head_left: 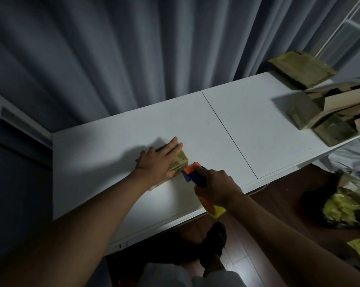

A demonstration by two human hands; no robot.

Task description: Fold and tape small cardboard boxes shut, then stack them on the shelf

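Near the front-left of the white table (226, 125), a small cardboard box (180, 162) lies under the left hand (159, 160). Left hand: flat on the box top, fingers straight and together pointing toward 1 o'clock, thumb splayed toward 10 o'clock; pressing, not gripping. Box shows printed text on its lit side face; most of its top is hidden by the hand. Right hand (215, 189): fingers curled tight round the handle of a tape dispenser (195, 176), blue body with orange head, yellow-orange end sticking out below the wrist toward 5 o'clock. Dispenser head touches the box's near-right corner, at 4 o'clock from the left hand. At 2 o'clock across the table, well apart from the box, a heap of cardboard boxes (328, 112) with open flaps; beyond it a flattened stack (301, 68) near the table's far corner. Grey curtain (133, 48) behind the table. White shelf frame (353, 23) at upper right.
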